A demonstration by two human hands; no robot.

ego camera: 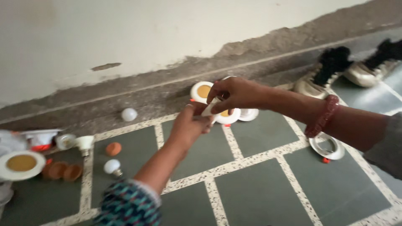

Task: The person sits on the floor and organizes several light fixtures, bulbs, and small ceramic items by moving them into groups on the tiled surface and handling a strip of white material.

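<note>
My left hand (189,124) and my right hand (233,94) meet over the tiled floor, both gripping one small white lamp part (209,109), which is blurred. The right wrist wears a red bangle (322,116). Just behind the hands lie round white lamp housings with orange-yellow centres (202,91), (229,115) and a plain white one (249,114).
A white ring housing (327,147) lies at the right. At the left lie a white bulb (112,167), an orange dome (113,148), a white dome (129,114), brown caps (65,171), a round panel (21,164) and bulb bases (83,143). Shoes (326,71) stand by the wall.
</note>
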